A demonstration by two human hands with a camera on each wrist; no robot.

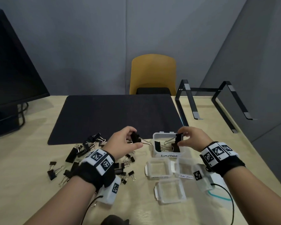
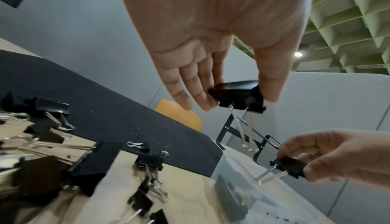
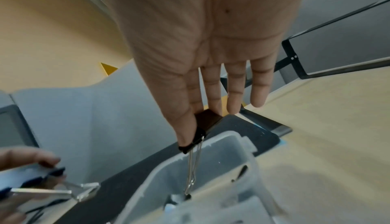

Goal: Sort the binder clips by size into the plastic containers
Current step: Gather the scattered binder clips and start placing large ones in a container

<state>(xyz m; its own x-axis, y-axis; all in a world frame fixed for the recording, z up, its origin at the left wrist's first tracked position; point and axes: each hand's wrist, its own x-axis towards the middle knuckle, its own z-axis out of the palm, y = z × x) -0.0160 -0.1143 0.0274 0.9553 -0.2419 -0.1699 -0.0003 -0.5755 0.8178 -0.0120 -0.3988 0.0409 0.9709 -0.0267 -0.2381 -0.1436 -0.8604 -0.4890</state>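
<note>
— What are my hands doing?

— My right hand pinches a big clip right over the LARGE box. My left hand pinches another clip — at nine o'clock from that box.

— And the pile?

— Further toward nine o'clock, on the table.
</note>
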